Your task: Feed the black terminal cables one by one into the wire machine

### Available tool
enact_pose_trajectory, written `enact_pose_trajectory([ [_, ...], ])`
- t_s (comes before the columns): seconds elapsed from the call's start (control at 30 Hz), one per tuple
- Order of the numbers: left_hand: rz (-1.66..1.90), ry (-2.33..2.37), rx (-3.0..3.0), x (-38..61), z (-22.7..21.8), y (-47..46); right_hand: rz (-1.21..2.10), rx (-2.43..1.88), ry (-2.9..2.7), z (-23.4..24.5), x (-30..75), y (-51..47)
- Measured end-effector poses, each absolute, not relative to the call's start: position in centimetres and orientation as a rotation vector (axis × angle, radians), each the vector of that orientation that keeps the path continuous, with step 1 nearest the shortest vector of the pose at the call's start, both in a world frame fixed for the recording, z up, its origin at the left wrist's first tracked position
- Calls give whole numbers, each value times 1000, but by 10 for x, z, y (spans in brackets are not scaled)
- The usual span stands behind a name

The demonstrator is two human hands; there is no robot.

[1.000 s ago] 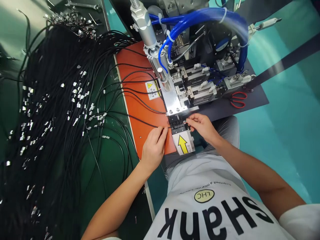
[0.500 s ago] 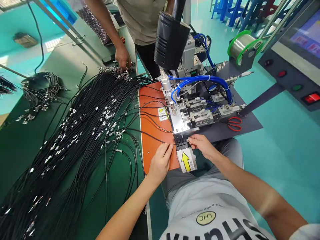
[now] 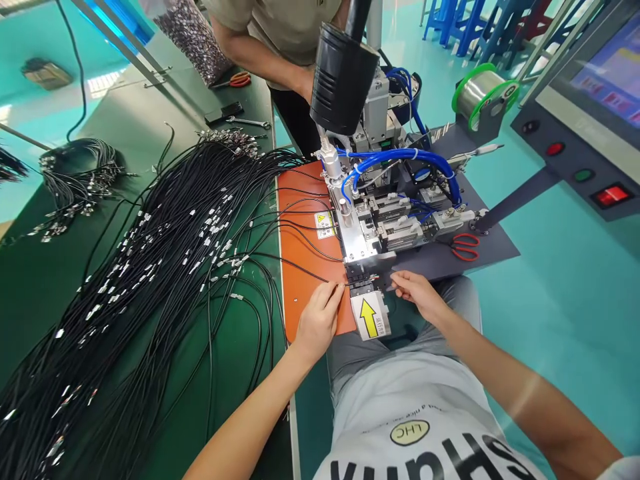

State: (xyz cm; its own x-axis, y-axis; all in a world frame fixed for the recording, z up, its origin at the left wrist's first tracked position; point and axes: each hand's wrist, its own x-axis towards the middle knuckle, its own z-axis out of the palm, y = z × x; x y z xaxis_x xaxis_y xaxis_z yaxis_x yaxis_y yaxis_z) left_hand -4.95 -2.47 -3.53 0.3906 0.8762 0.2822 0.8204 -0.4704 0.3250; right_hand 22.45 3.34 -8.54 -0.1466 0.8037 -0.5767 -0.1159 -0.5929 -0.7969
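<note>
My left hand [image 3: 319, 320] is closed in a pinch on a black cable [image 3: 300, 268], just left of the machine's [image 3: 357, 243] front feed block. From those fingers the cable runs across the block, and its end with thin coloured wires [image 3: 374, 277] sticks out to the right. My right hand [image 3: 416, 293] is off to the right of that end, apart from it. Its thumb and forefinger are pressed together; whether a small piece sits between them is hidden. Below the block is a white cover with a yellow arrow [image 3: 369, 319].
Many black cables [image 3: 165, 247] with white tags cover the green table [image 3: 260, 400] on the left. Red-handled scissors [image 3: 465, 247], a solder wire spool [image 3: 483, 97] and a control panel [image 3: 575, 150] are on the right. A co-worker [image 3: 280, 47] stands behind the machine.
My right hand has moved right, off the cable's end, so the thin wires show. The co-worker's hand has left the cable pile, and a wrench shows there.
</note>
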Motion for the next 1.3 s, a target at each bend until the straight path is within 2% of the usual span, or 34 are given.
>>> enact_pose_trajectory([
  [0.4,519,1722,2401,-42,-27,2,1823,-1465,-778,-91,231,21],
  [0.6,493,1680,2409,-63,-8,19,1806,-1452,-761,-84,247,12],
  [0.67,385,1816,2443,-87,-1,34,1790,-1459,-754,-84,253,9],
  [0.73,113,2017,2448,-117,3,56,1784,-1470,-746,-85,258,6],
  [0.87,-22,2160,2357,-169,2,97,1795,-1487,-731,-88,264,4],
  [1.0,1,2167,2344,-179,-5,126,1785,-1488,-716,-85,271,4],
  [1.17,168,2094,2359,-144,-17,148,1764,-1509,-705,-79,274,5],
  [1.3,247,2011,2356,-129,-11,149,1755,-1545,-733,-74,266,7],
])
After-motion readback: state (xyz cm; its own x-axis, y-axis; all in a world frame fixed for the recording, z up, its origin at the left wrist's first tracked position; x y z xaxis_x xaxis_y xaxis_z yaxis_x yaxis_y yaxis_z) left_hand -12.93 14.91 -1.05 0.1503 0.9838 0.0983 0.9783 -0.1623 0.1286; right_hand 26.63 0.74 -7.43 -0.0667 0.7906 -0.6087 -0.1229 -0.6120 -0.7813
